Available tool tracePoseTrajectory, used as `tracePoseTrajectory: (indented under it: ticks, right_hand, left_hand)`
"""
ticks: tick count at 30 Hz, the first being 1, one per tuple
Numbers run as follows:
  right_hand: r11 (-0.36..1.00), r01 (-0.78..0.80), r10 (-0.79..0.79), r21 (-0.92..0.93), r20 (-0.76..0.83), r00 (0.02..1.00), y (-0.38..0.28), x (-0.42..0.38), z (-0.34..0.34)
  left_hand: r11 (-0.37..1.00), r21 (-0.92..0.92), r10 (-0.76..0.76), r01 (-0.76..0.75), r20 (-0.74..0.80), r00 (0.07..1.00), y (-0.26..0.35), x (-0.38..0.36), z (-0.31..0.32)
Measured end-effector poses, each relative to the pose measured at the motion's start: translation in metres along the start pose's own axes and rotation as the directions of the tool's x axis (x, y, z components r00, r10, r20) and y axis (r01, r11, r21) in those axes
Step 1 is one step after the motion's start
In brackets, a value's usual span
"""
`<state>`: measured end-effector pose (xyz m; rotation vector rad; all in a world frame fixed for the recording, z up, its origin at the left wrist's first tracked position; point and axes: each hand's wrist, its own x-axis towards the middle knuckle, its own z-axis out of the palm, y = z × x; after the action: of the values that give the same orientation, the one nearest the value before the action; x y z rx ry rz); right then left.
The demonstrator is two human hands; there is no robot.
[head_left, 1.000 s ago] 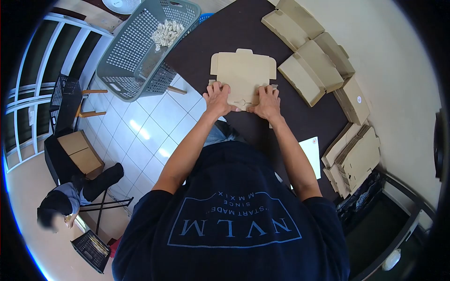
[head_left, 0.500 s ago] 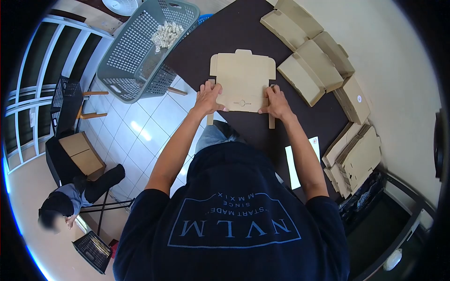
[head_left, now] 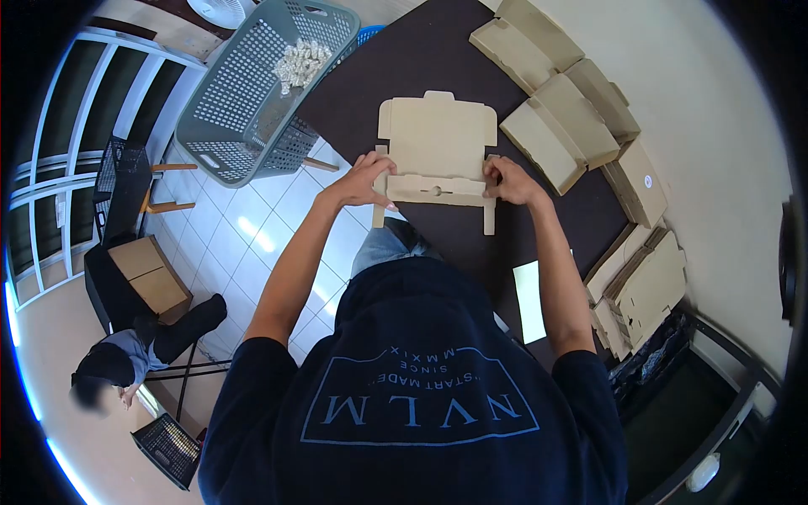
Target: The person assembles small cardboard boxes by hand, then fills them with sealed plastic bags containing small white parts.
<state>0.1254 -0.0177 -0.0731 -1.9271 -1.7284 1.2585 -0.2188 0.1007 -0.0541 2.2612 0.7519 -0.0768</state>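
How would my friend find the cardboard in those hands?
Find the dark table, then its near edge. There lies mostly flat brown cardboard. Unlike the boxes and stack by the wall, it has the left hand and right hand at its sides.

At the card's (head_left: 439,139) 6 o'clock edge, the slotted panel (head_left: 408,188), flat before, is now folded up, its wavy edge running across the card. The left hand (head_left: 364,181), earlier over the card, sits farther out at 8 o'clock, thumb spread from its fingers. The right hand (head_left: 512,183) moves out at 4 o'clock, its fingers curled. The left strip (head_left: 379,215) and right strip (head_left: 489,217), largely covered a second ago, show pointing to 6 o'clock. The right forearm (head_left: 557,261) swings outward toward 3 o'clock, uncovering more paper (head_left: 528,301) on its 9 o'clock side.
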Motion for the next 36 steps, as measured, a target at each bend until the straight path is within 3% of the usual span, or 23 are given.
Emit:
tracePoseTrajectory:
  ticks: [1, 3, 4, 5, 7, 8, 10, 11, 13, 14, 16, 17, 19, 21, 23, 24, 25, 26, 27, 29, 31, 33, 36]
  right_hand:
    - [0.983, -0.088, 0.078, 0.158, 0.071, 0.994, -0.004, 0.001, -0.008]
    - [0.947, -0.175, 0.153, 0.271, 0.099, 0.983, -0.006, 0.001, -0.013]
    - [0.918, -0.198, 0.179, 0.344, 0.089, 0.98, -0.005, 0.006, -0.015]
    - [0.882, -0.223, 0.207, 0.415, 0.083, 0.975, -0.004, 0.01, -0.016]
    - [0.841, -0.202, 0.214, 0.503, 0.034, 0.976, -0.004, 0.016, -0.005]
    - [0.777, -0.187, 0.274, 0.601, -0.056, 0.96, -0.003, 0.021, 0.003]
    - [0.687, -0.162, 0.39, 0.709, -0.171, 0.905, -0.008, 0.023, 0.009]
    - [0.687, -0.163, 0.391, 0.708, -0.171, 0.904, -0.01, 0.024, 0.012]
    - [0.728, -0.191, 0.477, 0.659, -0.286, 0.831, -0.016, 0.025, 0.018]
    - [0.726, -0.192, 0.478, 0.661, -0.285, 0.831, -0.017, 0.025, 0.018]
    - [0.678, -0.216, 0.51, 0.703, -0.238, 0.827, -0.018, 0.026, 0.015]
    - [0.675, -0.216, 0.513, 0.705, -0.238, 0.824, -0.02, 0.025, 0.015]
    - [0.514, -0.145, 0.586, 0.845, -0.222, 0.779, -0.023, 0.027, 0.015]
    - [0.476, -0.146, 0.583, 0.867, -0.187, 0.79, -0.024, 0.027, 0.012]
    - [0.439, -0.146, 0.575, 0.887, -0.152, 0.804, -0.025, 0.03, 0.009]
    - [0.391, -0.132, 0.578, 0.911, -0.131, 0.805, -0.025, 0.031, 0.008]
    - [0.344, -0.115, 0.58, 0.932, -0.115, 0.807, -0.024, 0.032, 0.006]
    - [0.347, -0.114, 0.577, 0.931, -0.117, 0.808, -0.024, 0.034, 0.005]
    - [0.338, -0.123, 0.604, 0.933, -0.115, 0.789, -0.023, 0.036, 0.006]
    - [0.333, -0.133, 0.626, 0.934, -0.113, 0.772, -0.024, 0.041, 0.007]
    - [0.336, -0.18, 0.671, 0.924, -0.101, 0.734, -0.023, 0.045, 0.008]
    - [0.34, -0.185, 0.675, 0.922, -0.103, 0.73, -0.021, 0.048, 0.009]
    - [0.331, -0.162, 0.673, 0.929, -0.112, 0.732, -0.022, 0.044, 0.009]
  left_hand:
    - [1.0, 0.002, 0.003, -0.003, -0.001, 1.0, -0.002, 0.003, -0.003]
    - [0.91, -0.355, -0.205, 0.214, 0.062, 0.977, -0.006, 0.007, -0.009]
    - [0.867, -0.462, -0.186, 0.185, 0.044, 0.982, -0.013, 0.011, -0.002]
    - [0.867, -0.462, -0.187, 0.186, 0.045, 0.981, -0.02, 0.016, 0.004]
    - [0.781, -0.541, -0.376, 0.313, -0.007, 0.927, -0.018, 0.026, 0.013]
    - [0.782, -0.54, -0.373, 0.31, -0.008, 0.928, -0.018, 0.029, 0.016]
    - [0.89, -0.248, -0.439, 0.383, -0.231, 0.868, -0.01, 0.029, 0.021]
    - [0.889, -0.249, -0.439, 0.383, -0.231, 0.869, -0.006, 0.029, 0.026]
    - [0.943, 0.034, -0.311, 0.331, -0.265, 0.913, 0.014, 0.023, 0.028]
    - [0.943, 0.035, -0.311, 0.331, -0.263, 0.913, 0.026, 0.018, 0.03]
    - [0.952, 0.117, -0.272, 0.284, -0.112, 0.956, 0.051, 0.007, 0.031]
    - [0.952, 0.118, -0.269, 0.281, -0.109, 0.957, 0.056, 0.0, 0.036]
    - [0.956, 0.223, -0.16, 0.192, -0.154, 0.975, 0.064, -0.012, 0.043]
    - [0.96, 0.194, -0.169, 0.202, -0.172, 0.97, 0.059, -0.012, 0.046]
    - [0.986, -0.004, -0.156, 0.166, -0.356, 0.921, 0.036, 0.0, 0.054]
    - [0.986, -0.005, -0.159, 0.168, -0.357, 0.921, 0.03, 0.008, 0.053]
    - [0.916, -0.287, -0.373, 0.281, -0.344, 0.862, 0.024, 0.02, 0.049]
    - [0.758, -0.544, -0.565, 0.36, -0.27, 0.78, 0.018, 0.031, 0.046]
    - [0.757, -0.546, -0.567, 0.359, -0.274, 0.777, 0.012, 0.041, 0.043]
    - [0.467, -0.835, -0.692, 0.293, -0.138, 0.708, 0.005, 0.057, 0.04]
    - [0.413, -0.855, -0.705, 0.315, -0.081, 0.704, 0.016, 0.061, 0.028]
    - [0.224, -0.947, -0.761, 0.231, -0.022, 0.648, 0.024, 0.066, 0.024]
    - [0.175, -0.961, -0.718, 0.215, 0.025, 0.696, 0.016, 0.066, 0.023]
